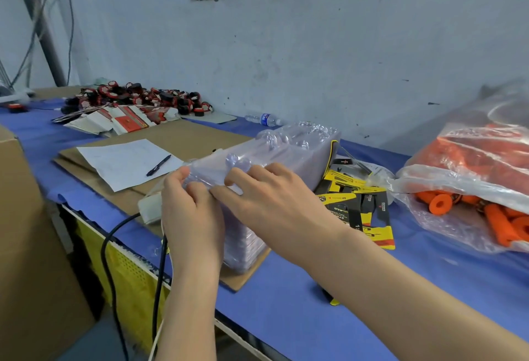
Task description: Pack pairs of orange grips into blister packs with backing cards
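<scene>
Both bare forearms came in from the bottom of my feed, closest to the lens, and met at the near end of the work.

Around them, from biggest to smallest, I saw:
- a brown cardboard box (28,246) filling the left edge
- a clear plastic bag (472,160) lying open on the right
- a flat cardboard sheet (186,137) under the work
- a far heap of red and black parts (143,97) with red and white printed cards (123,120) in front of it
- a sheet of paper (123,160)
- a black cable (114,246) hanging over the table edge
- a water bottle (263,119) lying by the wall
- a black pen (159,165) on the paper

The two hands hid the near end of the stack of clear blister packs (286,154). The stack itself hid part of the yellow and black backing cards (355,203), which were fanned out just to its right.

My left hand (189,206) had its fingers curled round the stack's near top corner and was gripping it. My right hand (266,197) lay on top of the stack beside it, with bent fingers pressing down and the thumb pinching the same edge. I could not tell whether they held one pack or several.

The orange grips (440,204) were inside the bag, well to the right of both hands, and neither hand touched them.

Everything sat on a table with a blue cover (315,303). It stood against a scuffed, pale blue-white wall (286,45).
</scene>
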Motion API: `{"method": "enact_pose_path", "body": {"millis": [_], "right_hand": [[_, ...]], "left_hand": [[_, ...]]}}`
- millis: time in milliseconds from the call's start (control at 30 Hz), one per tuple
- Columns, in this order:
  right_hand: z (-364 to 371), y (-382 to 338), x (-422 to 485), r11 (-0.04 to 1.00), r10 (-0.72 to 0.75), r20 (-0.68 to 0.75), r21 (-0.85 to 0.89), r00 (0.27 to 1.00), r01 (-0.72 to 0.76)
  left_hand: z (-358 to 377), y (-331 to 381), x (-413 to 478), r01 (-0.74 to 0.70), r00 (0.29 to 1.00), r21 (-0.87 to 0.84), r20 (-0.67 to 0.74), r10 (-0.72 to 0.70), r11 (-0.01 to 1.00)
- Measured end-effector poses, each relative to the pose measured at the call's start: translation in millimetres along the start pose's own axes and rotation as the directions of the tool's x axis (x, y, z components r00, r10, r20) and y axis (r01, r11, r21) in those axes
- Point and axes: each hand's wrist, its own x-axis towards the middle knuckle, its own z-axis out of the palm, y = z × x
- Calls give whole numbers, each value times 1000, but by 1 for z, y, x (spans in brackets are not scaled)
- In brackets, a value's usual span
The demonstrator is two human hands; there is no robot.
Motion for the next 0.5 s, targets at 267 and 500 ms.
{"method": "enact_pose_path", "body": {"millis": [267,500], "right_hand": [[-8,-8,14,997,73,70,30,995,-75],[4,3,17,990,112,106,76,988,-120]], "left_hand": [[-1,1,-1,12,1000,-25,-6,-12,1000],[0,-1,2,37,999,-34,-19,-38,999]]}}
